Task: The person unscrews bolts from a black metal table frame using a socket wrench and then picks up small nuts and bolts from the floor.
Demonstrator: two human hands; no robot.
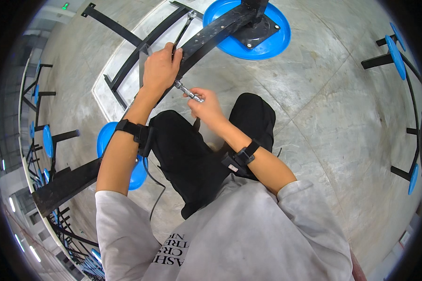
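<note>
My left hand [162,69] is closed around a wrench [184,31], whose shiny round end points up and away past my fingers. That hand lies against a black metal beam [199,44] of a seat frame. Below it on the right, my right hand [207,107] grips a chrome socket wrench [188,91]. The socket end meets the beam's near edge, but the fastener there is hidden. A blue round seat [282,40] is fixed to the frame by a black square plate [255,33] with bolts at its corners.
Black legs and crossbars [115,25] extend at the upper left over a white panel [126,70]. Another blue seat [138,174] sits by my left forearm, near a thick black beam [68,185]. More frames with blue seats [396,57] stand at both sides on the concrete floor [323,117].
</note>
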